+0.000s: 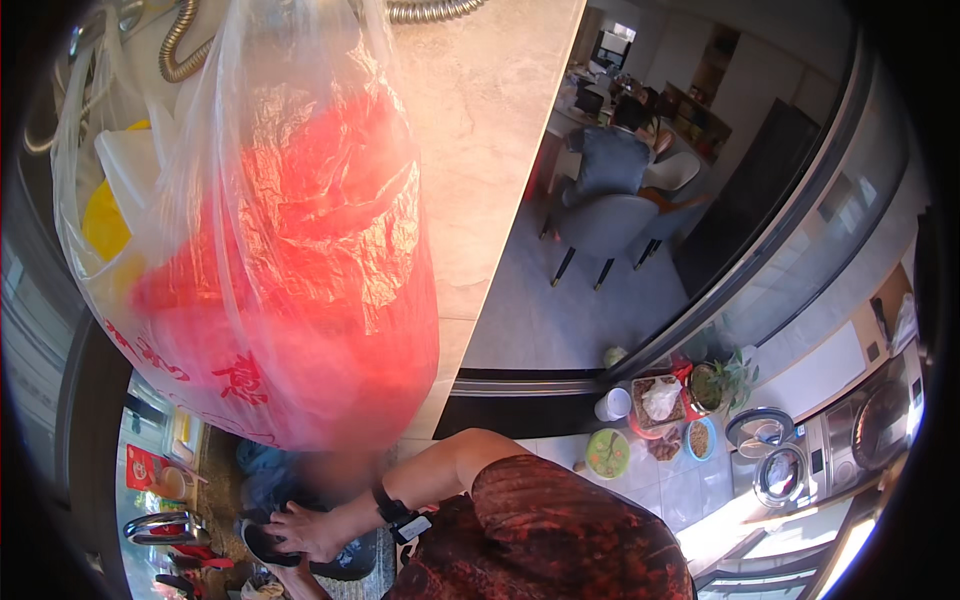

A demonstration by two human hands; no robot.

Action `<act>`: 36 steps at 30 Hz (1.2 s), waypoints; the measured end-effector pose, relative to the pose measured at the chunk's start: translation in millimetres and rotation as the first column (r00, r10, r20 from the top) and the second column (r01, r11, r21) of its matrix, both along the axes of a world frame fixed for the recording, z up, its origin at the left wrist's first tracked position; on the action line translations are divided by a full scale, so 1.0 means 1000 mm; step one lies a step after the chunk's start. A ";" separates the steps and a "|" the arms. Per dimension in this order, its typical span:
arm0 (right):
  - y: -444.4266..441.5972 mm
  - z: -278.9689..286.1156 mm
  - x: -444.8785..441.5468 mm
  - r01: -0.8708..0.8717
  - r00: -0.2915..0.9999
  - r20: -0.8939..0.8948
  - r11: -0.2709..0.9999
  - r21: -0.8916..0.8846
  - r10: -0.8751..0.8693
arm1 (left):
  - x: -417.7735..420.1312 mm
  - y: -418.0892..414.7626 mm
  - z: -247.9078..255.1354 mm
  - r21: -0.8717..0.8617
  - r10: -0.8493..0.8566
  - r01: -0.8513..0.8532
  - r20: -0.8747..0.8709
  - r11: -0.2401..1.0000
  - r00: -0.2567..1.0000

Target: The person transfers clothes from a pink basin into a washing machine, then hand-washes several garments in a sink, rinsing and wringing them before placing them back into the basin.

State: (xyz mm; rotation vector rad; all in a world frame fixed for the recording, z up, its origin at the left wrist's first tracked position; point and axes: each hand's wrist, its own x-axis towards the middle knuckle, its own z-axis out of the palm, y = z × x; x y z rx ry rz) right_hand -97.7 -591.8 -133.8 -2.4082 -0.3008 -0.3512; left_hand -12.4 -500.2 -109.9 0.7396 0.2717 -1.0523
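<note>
My right hand (pixel 306 529), its wrist in a black band with a small device (pixel 405 523), lies with fingers spread over a dark, pale-rimmed item (pixel 262 541) that looks like a shoe. The fingertips reach into its dark hollow. From below, my left hand (pixel 291 576) meets the same item's lower edge; most of its fingers are hidden. Close by is a dark basin (pixel 354 556) with pale specks that look like suds. Bluish bunched material (pixel 264 472), perhaps cloth or plastic, lies above the hands in the picture, partly covered by a blurred patch.
A large translucent plastic bag (pixel 330 247) with red contents and red writing fills the upper left. A chrome faucet (pixel 166 528) stands beyond the hands. On the tiled floor are a green round stool (pixel 607 453) and a blue bowl (pixel 699 439). A person (pixel 611 157) sits in the adjoining room.
</note>
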 end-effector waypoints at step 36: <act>-0.034 -0.119 -0.005 0.772 0.597 -0.360 -0.392 0.500 0.717 | 0.007 0.019 -0.005 -0.448 0.317 -0.340 -0.128 0.827 0.940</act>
